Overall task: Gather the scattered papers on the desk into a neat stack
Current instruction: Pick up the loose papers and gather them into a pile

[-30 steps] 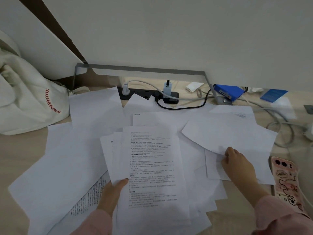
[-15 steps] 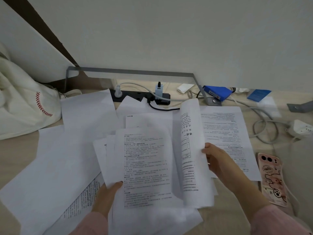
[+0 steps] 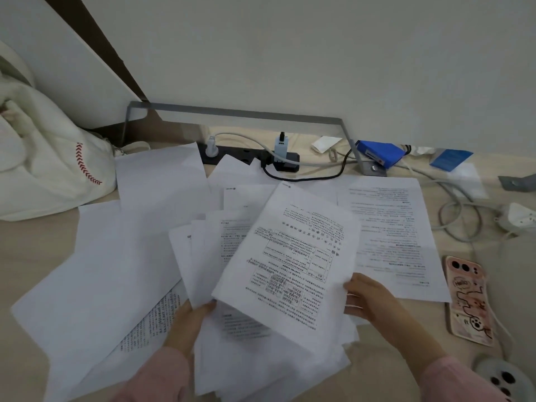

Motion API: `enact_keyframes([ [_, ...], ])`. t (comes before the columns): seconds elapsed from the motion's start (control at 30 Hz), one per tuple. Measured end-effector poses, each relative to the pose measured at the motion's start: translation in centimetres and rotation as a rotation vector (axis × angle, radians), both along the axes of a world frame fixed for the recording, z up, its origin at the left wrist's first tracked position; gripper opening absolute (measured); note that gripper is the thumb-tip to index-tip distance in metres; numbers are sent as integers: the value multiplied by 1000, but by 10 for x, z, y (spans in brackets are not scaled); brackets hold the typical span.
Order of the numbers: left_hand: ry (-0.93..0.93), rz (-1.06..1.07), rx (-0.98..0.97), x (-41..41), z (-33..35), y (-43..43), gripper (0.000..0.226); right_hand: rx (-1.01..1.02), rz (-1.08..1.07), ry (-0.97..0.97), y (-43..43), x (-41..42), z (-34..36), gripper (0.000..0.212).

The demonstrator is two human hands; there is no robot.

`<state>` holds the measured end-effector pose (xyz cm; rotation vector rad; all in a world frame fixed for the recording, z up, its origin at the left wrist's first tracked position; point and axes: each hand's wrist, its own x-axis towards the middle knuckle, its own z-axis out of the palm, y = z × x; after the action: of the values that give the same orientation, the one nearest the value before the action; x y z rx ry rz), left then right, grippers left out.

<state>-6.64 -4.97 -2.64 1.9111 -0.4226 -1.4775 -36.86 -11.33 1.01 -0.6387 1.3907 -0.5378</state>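
Several white sheets lie scattered over the wooden desk (image 3: pixel 37 250). My left hand (image 3: pixel 188 320) grips the lower left edge of a fanned bundle of papers (image 3: pixel 208 256). My right hand (image 3: pixel 368 297) pinches the right edge of a printed sheet with a table on it (image 3: pixel 290 256), which lies tilted across the top of that bundle. Another printed sheet (image 3: pixel 397 227) rests flat on the desk to the right. Blank sheets (image 3: pixel 95 280) spread out to the left, and one with dense text (image 3: pixel 150 323) shows under them.
A white cloth bag (image 3: pixel 43 169) sits at the far left. A black power strip (image 3: pixel 249 158) with cables runs along the wall under a grey metal frame (image 3: pixel 232 113). A pink phone (image 3: pixel 467 300) lies right of the papers; a blue box (image 3: pixel 380 155) stands behind.
My right hand lifted a sheet from the right, turned it over and brought it left onto the bundle held by my left hand. The printed sheet under it is now uncovered.
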Motion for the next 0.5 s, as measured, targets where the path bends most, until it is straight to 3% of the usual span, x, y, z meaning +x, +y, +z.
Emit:
enact_keyframes([
  [0.13,25,6,31,4,0,3,38,-22,140,269,-3,-1,-5,20],
  [0.27,45,-34,56,9,1,6,38,-103,496,563,-20,-7,-1,19],
  [0.5,68,-110,75,13,6,8,37,-446,930,1072,-43,22,21,45],
])
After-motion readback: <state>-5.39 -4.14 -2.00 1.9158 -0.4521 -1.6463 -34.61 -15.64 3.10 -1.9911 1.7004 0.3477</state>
